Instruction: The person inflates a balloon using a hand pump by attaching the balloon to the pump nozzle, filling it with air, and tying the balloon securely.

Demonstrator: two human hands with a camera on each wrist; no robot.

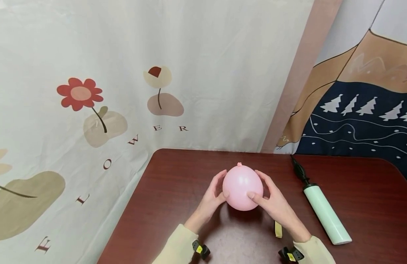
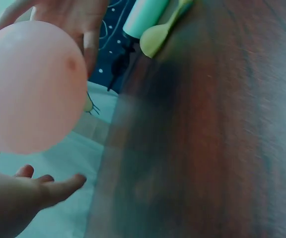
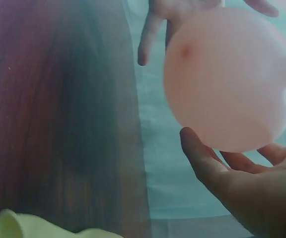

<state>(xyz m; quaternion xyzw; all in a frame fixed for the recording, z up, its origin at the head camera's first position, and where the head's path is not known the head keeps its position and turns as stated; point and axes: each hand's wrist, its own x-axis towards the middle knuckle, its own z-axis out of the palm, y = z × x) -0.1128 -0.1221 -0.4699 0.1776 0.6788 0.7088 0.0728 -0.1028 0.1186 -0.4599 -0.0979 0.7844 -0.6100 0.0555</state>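
A round pink inflated balloon [image 1: 243,187], knotted end up and away from me, is between my two hands above the table. My right hand [image 1: 276,202] holds its right side, thumb on the near face and fingers curving round behind. In the right wrist view, the right thumb [image 3: 197,153] meets the balloon's surface. At the left side is my left hand [image 1: 210,195], fingers spread. The left wrist view shows the left thumb [image 2: 63,191] extended and apart from the balloon. Partly under my right forearm lies a flat yellow balloon [image 1: 278,230].
A mint-green balloon pump [image 1: 327,214] with a black end lies to the right on the dark red-brown table [image 1: 177,179]. Behind the table hang a pale flower-print cloth [image 1: 223,91] and a navy tree-print cloth [image 1: 352,121]. Each wrist wears a small black camera [image 1: 200,250].
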